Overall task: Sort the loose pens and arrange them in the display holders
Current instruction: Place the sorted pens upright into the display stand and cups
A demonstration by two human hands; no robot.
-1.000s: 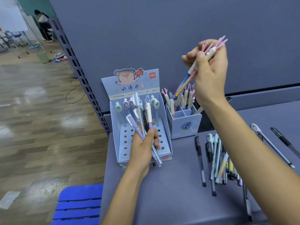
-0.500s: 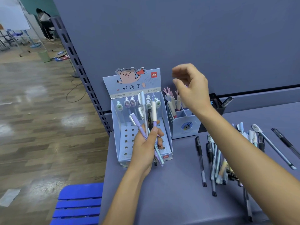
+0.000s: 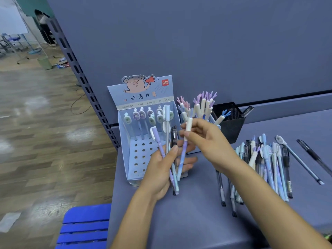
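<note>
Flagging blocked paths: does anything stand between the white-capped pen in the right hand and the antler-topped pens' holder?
Nothing visible does. The right hand pinches the white-capped pen just in front of the standing antler-topped pens, with only open air between. The pen's lower end lies against the left hand, which grips other pens.

We count three holders on the counter (image 3: 188, 221): one pig display box (image 3: 143, 97), one small blue holder (image 3: 215, 120) and one black mesh holder (image 3: 231, 128). Two hands carry four pens between them: three mixed pens (image 3: 167, 137) in the left hand (image 3: 159, 173), one white-capped pen (image 3: 188, 125) in the right hand (image 3: 206, 141). At least six charm-topped pens (image 3: 142, 114) stand in the box and at least six antler-topped pens (image 3: 203, 103) in the blue holder; overlap hides exact numbers. One black pen (image 3: 248, 110) sits in the mesh holder. The loose pile (image 3: 269, 159) holds more than a dozen; two stray pens (image 3: 301, 161) lie apart.
</note>
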